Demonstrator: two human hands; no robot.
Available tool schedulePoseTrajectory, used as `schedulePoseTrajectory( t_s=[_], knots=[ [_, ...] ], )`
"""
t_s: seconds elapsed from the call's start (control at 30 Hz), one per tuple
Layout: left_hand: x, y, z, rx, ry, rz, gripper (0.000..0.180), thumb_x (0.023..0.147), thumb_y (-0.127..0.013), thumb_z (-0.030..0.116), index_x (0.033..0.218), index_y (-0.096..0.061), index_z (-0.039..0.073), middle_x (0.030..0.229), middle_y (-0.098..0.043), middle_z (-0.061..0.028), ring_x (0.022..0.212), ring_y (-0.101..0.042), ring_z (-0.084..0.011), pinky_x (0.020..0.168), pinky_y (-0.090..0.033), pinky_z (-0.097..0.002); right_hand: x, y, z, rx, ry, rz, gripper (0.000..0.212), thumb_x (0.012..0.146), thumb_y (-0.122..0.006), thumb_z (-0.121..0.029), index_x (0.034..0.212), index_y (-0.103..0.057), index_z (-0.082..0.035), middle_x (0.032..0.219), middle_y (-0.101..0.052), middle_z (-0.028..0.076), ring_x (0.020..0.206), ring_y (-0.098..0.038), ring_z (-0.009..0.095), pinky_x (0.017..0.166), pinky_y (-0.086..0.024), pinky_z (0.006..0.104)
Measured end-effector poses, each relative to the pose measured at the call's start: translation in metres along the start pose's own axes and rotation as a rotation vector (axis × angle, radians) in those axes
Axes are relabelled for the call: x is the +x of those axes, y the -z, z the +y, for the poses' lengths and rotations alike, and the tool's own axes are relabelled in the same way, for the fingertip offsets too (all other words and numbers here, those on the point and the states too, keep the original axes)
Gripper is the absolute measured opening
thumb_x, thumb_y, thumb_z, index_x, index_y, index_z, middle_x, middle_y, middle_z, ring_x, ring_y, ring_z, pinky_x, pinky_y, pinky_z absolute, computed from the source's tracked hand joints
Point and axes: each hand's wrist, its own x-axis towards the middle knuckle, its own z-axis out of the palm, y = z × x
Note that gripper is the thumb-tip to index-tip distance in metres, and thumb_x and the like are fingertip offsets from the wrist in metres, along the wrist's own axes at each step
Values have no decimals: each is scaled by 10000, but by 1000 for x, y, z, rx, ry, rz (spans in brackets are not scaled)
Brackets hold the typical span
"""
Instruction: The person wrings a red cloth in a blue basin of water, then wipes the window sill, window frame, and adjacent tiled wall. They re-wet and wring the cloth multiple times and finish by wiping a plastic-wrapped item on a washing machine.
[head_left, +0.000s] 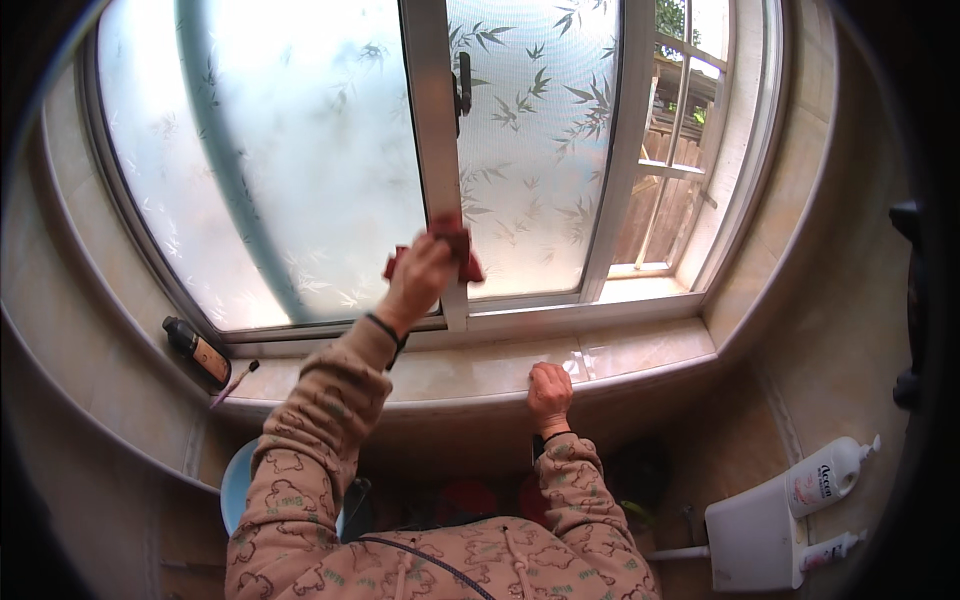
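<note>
My left hand (420, 275) is closed on a red cloth (450, 243) and presses it to the upright metal frame (433, 130) in the middle of the sliding window. Parts of the cloth stick out on both sides of the hand, and it looks slightly blurred. Lower and to the right, my right hand (550, 395) rests at the front edge of the tiled window sill (650, 348). Its fingers are curled in, and I see nothing held in them. Frosted panes with a leaf pattern (320, 150) flank the frame.
At the sill's left end stand a dark bottle (196, 352) and a thin brush-like stick (234, 384). A light blue basin (238, 485) is beneath my left arm. White pump bottles (830, 477) sit by a white holder (752, 535) at lower right. A black window latch (463, 90) juts out.
</note>
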Motion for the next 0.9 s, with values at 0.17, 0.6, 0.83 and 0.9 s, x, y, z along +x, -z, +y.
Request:
schedulePoseTrajectory(
  t_s=[0.17, 0.6, 0.83, 0.9],
  knots=[
    [130, 37, -70, 28, 171, 299, 199, 755, -691, -11, 946, -717, 38, 971, -625, -129, 948, -592, -330, 840, -516, -409, 0, 0, -2, -8, -13, -4, 72, 777, -616, 5, 797, -632, -62, 916, -672, 81, 880, -634, 291, 809, -505, 395],
    [85, 36, -47, -2, 83, 225, 175, 706, -644, 44, 873, -689, 66, 957, -631, -74, 978, -590, -298, 834, -530, -393, 0, 1, -2, 2, -13, 12, 67, 784, -616, -3, 786, -629, -69, 890, -669, 89, 867, -640, 294, 805, -508, 401],
    [45, 30, -18, 10, -56, 104, 384, 639, -695, 39, 1020, -694, -7, 1057, -650, -102, 1047, -586, -296, 932, -518, -395, 0, -3, -1, 7, -16, 37, 72, 771, -621, -5, 789, -630, -74, 887, -665, 75, 859, -634, 291, 793, -502, 396],
    [31, 30, -10, -39, -12, -10, 354, 653, -697, 45, 1005, -696, 7, 1012, -648, -87, 1031, -584, -275, 907, -529, -398, -1, -1, 0, 22, -4, 35, 70, 773, -619, -10, 791, -633, -76, 885, -665, 71, 854, -634, 289, 789, -501, 395]
  ],
)
